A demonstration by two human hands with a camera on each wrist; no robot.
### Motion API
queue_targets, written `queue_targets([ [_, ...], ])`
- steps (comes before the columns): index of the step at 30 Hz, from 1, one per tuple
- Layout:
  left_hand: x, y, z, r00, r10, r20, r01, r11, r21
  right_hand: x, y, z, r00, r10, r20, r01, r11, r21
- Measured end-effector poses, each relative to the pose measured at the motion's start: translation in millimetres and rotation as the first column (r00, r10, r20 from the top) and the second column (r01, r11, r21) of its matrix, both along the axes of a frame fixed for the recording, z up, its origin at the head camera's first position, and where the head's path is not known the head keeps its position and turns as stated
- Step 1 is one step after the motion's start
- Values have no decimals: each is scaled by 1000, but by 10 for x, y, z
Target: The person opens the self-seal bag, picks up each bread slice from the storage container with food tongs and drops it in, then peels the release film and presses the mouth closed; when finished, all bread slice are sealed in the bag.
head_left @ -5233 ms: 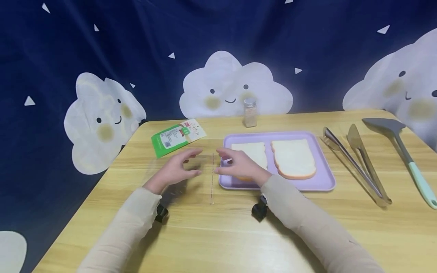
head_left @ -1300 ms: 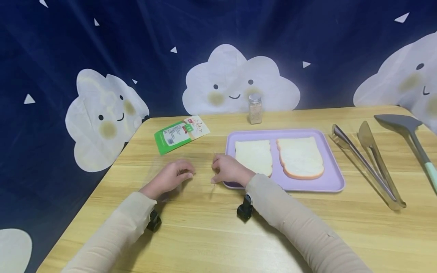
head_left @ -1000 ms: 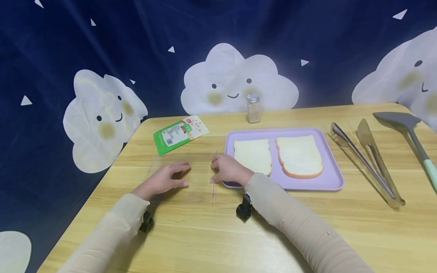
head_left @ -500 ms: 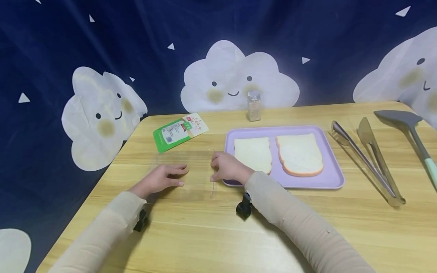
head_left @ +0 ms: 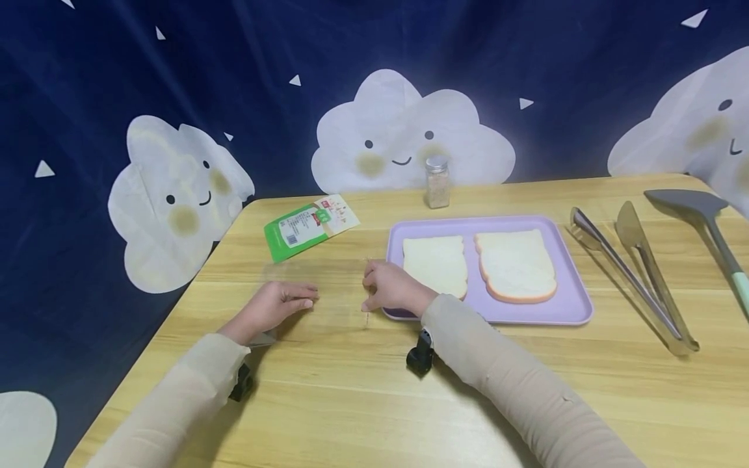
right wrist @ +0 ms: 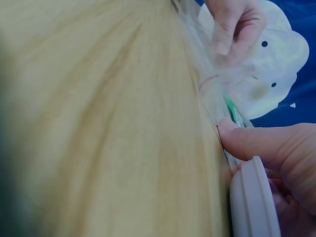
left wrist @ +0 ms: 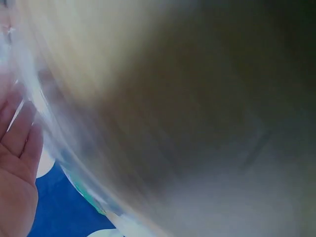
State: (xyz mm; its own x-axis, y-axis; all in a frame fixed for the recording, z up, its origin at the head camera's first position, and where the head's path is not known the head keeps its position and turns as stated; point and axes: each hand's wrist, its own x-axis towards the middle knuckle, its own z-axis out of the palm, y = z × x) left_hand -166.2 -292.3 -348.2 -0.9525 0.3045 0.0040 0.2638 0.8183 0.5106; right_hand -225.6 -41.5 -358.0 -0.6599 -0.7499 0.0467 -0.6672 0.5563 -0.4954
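Note:
A clear plastic bag (head_left: pixel 339 312) lies on the table between the two hands, with a thin dotted line along its right edge. My right hand (head_left: pixel 394 287) pinches that edge beside the tray; in the right wrist view its thumb (right wrist: pixel 247 143) presses on the film. At the bag's left part, my left hand (head_left: pixel 272 305) pinches the film with thumb and fingers close together. From the right wrist, the left hand (right wrist: pixel 239 29) appears across the loose plastic. Blurred film fills much of the left wrist view, the left hand's fingers (left wrist: pixel 19 131) along its edge.
Two bread slices (head_left: pixel 434 265) (head_left: pixel 515 265) lie on a lilac tray (head_left: pixel 491 315) at right. Beyond the bag are a green-and-white packet (head_left: pixel 310 226) and a glass shaker jar (head_left: pixel 437 185). Metal tongs (head_left: pixel 638 279) and a grey spatula (head_left: pixel 696 208) lie farther right.
Earlier both hands stood spread over the bag; the right then took its right edge and has stayed there. The left slid leftward with fingers apart and has now brought thumb and fingers together on the film.

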Motion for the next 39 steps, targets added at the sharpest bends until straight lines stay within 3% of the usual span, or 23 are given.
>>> queue_targets([
  [9,-22,22,35,987,146,-71,-133,976,170,-15,33,-3,1000,-14,-15,15,1000,12],
  [12,-37,27,36,985,147,-91,-129,975,179,-18,41,4,1000,-21,-18,21,1000,16],
  [16,-65,36,37,991,101,-92,-85,982,168,-20,59,13,999,-33,-11,33,999,-3],
  [22,-71,61,26,996,78,-51,-69,986,154,10,201,110,985,-88,145,106,986,-127],
  [24,-69,68,20,996,84,-42,-77,986,145,25,328,189,981,-109,158,134,979,-155],
  [31,-53,43,25,995,98,-33,-93,986,136,62,1119,514,969,-238,68,247,948,-201],
  [34,-36,4,25,994,102,-44,-95,987,126,95,1509,610,947,-319,45,321,928,-190],
  [39,13,-22,23,992,105,-68,-96,988,118,194,2161,681,888,-460,13,457,878,-141],
])
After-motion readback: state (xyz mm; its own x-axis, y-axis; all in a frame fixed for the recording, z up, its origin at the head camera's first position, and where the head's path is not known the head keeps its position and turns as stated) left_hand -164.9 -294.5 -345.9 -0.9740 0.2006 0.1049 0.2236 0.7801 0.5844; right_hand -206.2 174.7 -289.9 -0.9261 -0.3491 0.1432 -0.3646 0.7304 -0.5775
